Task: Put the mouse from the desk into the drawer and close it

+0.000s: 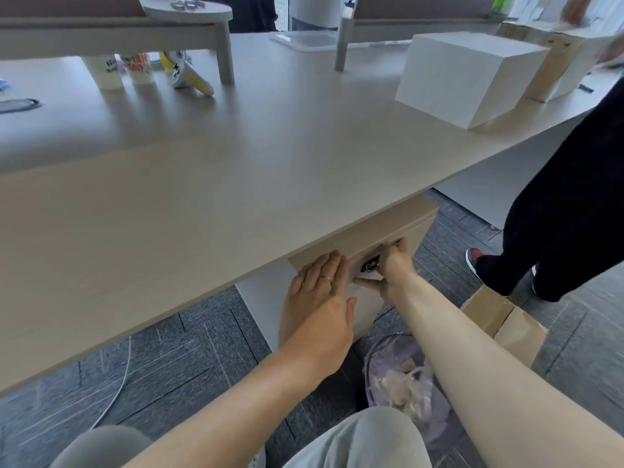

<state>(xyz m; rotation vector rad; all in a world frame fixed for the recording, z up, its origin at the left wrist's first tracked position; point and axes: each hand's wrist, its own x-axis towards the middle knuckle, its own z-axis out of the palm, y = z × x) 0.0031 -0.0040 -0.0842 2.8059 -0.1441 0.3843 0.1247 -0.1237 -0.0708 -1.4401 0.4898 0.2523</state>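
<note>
The drawer sits under the desk edge, and its light wood front looks pushed in flush with the cabinet. A dark metal lock is set in the front. My left hand, with a ring on it, lies flat against the drawer front with fingers straight. My right hand is just right of the lock, its fingers hooked over the front's top edge and its thumb along the lower part. No mouse shows anywhere on the desk or in either hand.
A white box and paper cups stand on the desk. Below my right arm is a bin with a purple liner, and a brown paper bag beside it. Another person's dark-trousered legs stand at right. A white cable crosses the carpet.
</note>
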